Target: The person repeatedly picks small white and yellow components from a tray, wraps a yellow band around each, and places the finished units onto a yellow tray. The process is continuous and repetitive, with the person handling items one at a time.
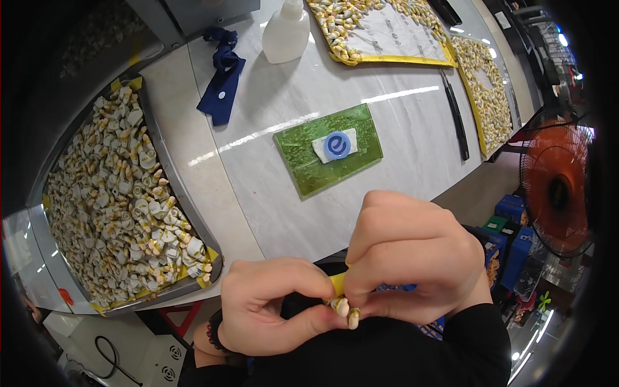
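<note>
My left hand point(284, 303) and my right hand point(412, 258) meet in front of my body, beyond the table's near edge. Between their pinched fingertips are small figurine pieces point(342, 308), cream and peach with yellowish markings. A flat yellow piece point(338, 282) sticks up between the hands; whether it is a strip or a tool I cannot tell. My left thumb and forefinger close on the pieces from the left. The right fingers are curled against them from the other side, hiding part of what they grip. A dark beaded bracelet circles my left wrist.
A tray point(164, 155) heaped with small figurine pieces stands at left. A green board point(303, 174) bears a blue-lidded round container point(336, 146). Behind are a white bottle point(285, 35), blue cloth point(222, 84) and yellow-edged tray point(393, 62). A black pen-like tool point(456, 119) lies right, near an orange fan point(554, 184).
</note>
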A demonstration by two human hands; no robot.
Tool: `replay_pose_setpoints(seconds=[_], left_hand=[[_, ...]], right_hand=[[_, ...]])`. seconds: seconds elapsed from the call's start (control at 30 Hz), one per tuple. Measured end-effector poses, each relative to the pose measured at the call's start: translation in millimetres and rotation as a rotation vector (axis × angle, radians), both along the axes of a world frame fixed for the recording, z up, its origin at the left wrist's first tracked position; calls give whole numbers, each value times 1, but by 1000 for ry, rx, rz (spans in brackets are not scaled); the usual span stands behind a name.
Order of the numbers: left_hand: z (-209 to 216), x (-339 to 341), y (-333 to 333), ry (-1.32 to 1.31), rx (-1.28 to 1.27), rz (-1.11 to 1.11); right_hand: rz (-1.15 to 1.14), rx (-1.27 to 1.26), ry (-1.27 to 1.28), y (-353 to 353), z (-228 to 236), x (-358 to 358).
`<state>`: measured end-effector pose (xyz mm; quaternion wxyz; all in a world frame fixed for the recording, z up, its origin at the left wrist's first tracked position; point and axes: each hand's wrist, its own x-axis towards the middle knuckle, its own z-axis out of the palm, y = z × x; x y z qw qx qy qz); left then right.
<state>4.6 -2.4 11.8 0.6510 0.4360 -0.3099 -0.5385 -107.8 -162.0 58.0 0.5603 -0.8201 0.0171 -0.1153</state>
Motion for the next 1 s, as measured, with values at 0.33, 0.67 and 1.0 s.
replay_pose_setpoints(seconds=[0.33, 0.67, 1.0], left_hand=[[1, -1, 3, 71, 40, 83], [8, 13, 10, -319, 4, 75], [57, 125, 90, -1944, 615, 271]], right_hand=[[-106, 151, 3, -14, -11, -18], [-371, -179, 167, -14, -27, -44], [-601, -40, 63, -23, -39, -61]])
